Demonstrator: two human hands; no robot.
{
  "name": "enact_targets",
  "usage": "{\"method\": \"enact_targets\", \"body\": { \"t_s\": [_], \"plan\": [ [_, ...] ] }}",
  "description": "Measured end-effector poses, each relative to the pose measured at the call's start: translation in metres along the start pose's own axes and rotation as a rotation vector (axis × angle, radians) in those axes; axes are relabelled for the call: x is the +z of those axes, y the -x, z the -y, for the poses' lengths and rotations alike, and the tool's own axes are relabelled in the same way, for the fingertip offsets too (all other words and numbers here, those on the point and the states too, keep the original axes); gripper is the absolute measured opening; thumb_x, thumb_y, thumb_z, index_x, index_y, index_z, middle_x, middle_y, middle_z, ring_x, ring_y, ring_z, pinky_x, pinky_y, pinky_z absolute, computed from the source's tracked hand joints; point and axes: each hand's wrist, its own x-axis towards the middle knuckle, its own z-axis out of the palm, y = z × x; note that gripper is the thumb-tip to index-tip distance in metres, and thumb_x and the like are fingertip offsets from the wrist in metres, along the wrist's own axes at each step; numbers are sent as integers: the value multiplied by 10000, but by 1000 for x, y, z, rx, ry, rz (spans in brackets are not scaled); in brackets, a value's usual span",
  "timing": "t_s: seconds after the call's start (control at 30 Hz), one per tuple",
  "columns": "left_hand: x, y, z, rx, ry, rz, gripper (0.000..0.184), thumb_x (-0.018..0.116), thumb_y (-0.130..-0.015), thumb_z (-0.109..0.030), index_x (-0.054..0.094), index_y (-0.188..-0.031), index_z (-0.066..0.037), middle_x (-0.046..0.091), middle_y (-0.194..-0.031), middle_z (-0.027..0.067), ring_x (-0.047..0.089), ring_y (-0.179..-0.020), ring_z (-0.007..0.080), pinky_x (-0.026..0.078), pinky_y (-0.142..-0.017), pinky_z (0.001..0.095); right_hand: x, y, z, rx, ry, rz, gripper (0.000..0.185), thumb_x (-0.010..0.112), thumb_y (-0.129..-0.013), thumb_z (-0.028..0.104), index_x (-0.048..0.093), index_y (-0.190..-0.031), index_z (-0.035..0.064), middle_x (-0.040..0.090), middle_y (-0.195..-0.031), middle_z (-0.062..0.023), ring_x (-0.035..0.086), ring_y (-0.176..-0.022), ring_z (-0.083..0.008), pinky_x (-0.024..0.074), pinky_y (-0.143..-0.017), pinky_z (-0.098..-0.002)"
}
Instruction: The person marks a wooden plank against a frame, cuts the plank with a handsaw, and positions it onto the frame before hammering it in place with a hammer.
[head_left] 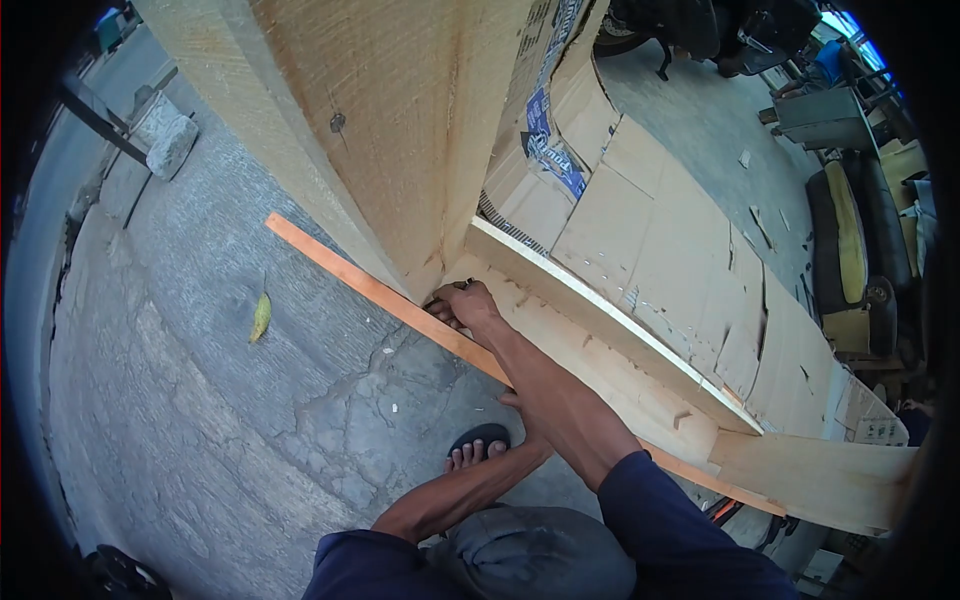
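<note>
A long orange strip (pixel 375 292) runs diagonally along the near edge of a pale wooden frame (pixel 610 365). My right hand (pixel 465 305) is at the frame's inner corner, by the foot of a wide upright board (pixel 350 120). Its fingers are curled down beside the strip, and a small dark item shows at them, too small to name. My left hand (pixel 520 408) is mostly hidden beneath my right forearm. Its thumb lies against the strip's middle, with the other fingers out of sight around its lower side.
Flattened cardboard (pixel 650 230) lies beyond the frame. A sandalled foot (pixel 480 447) stands on the concrete below the strip. A yellow-green leaf (pixel 261 317) and a stone block (pixel 172 147) are at the left. Part of a motorbike (pixel 700 30) and a dark padded seat (pixel 870 230) are at the right.
</note>
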Motion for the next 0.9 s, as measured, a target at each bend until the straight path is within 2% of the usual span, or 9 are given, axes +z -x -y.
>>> {"method": "enact_targets", "body": {
  "t_s": [0.13,0.2,0.23,0.37,0.47,0.57,0.73,0.8,0.9],
  "plan": [
    [52,49,-36,242,-420,-209,615,558,-986,-503,366,-1349,-45,528,-1144,99,585,-925,185,520,-727,288,-13,0,-3,40,-91,42,228,621,-934,174,706,-969,-34,699,-785,-97,561,-619,-115,465,-546,-281],
    [71,63,-54,342,-575,-268,539,578,-989,-454,398,-1313,-64,528,-1116,98,593,-880,184,530,-686,295,-50,34,7,-62,-654,540,206,617,-936,137,699,-1012,-36,695,-808,-110,586,-643,-134,463,-549,-286],
    [78,70,-62,386,-623,-289,500,588,-990,-430,414,-1295,-73,529,-1103,97,597,-857,184,534,-665,298,-58,50,11,-55,-649,539,206,617,-936,137,699,-1012,-36,695,-808,-110,586,-643,-134,463,-549,-286],
    [72,86,-104,118,-405,-270,416,675,-893,-133,452,-1241,-83,590,-1065,114,600,-971,175,512,-859,333,-84,125,-8,-163,82,179,240,570,-998,145,686,-1150,0,717,-884,-99,621,-709,-142,514,-616,-297],
    [22,83,-100,97,-324,-65,377,632,-865,-180,466,-1190,-85,569,-1030,77,619,-817,174,489,-591,308,-125,186,-68,-503,732,96,260,590,-1023,242,684,-1212,90,728,-987,-126,696,-787,-255,566,-708,-380],
    [-10,70,-94,-96,-142,11,588,612,-769,-205,593,-1328,-22,650,-1118,40,585,-1075,199,407,-996,402,-183,260,-88,-431,1139,153,282,602,-1021,301,686,-1203,103,722,-1041,-146,719,-826,-334,588,-757,-417],
    [-14,96,-118,-186,-71,184,646,608,-748,-166,554,-1368,9,618,-1279,117,539,-1239,285,330,-1139,416,-285,366,-162,-132,1065,62,271,629,-999,298,714,-1152,91,749,-1051,-136,747,-882,-271,604,-771,-376],
    [-18,93,-121,-255,5,294,690,621,-716,-129,524,-1383,20,599,-1307,167,520,-1287,344,320,-1190,464,-306,414,-188,279,821,-155,271,639,-987,294,723,-1127,77,757,-1046,-144,752,-907,-252,596,-802,-355],
    [-5,111,-129,-323,-2,354,704,643,-737,-140,498,-1410,6,586,-1351,177,514,-1305,367,317,-1207,496,-324,478,-286,80,761,-605,278,639,-978,278,717,-1136,64,747,-1004,-173,741,-916,-280,576,-835,-361]
  ]
}}
